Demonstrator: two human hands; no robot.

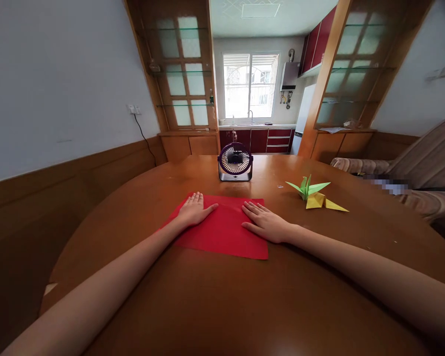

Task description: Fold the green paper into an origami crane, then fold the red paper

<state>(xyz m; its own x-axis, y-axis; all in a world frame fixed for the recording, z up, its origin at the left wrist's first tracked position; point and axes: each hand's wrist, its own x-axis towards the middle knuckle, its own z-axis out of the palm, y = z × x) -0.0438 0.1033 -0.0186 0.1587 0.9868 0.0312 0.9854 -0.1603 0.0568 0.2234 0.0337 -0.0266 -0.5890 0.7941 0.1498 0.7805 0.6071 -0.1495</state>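
A sheet of red paper [226,232] lies flat on the brown wooden table [222,306] in front of me. My left hand [196,209] rests palm down on the sheet's left part, fingers stretched towards its far edge and thumb out to the right. On the right side of the paper, my right hand [267,222] lies flat with its fingers spread, pointing left. Neither hand grips anything. Beyond the right hand stand a green origami crane [306,188] and a yellow folded paper figure [316,200], close together.
Past the paper stands a small purple desk fan [235,160]. A striped armchair [415,168] is at the right, beyond the table's curved edge. Wooden cabinets [189,144] flank the opening to a kitchen with a window [250,86]. A black cord [144,136] hangs from a wall socket.
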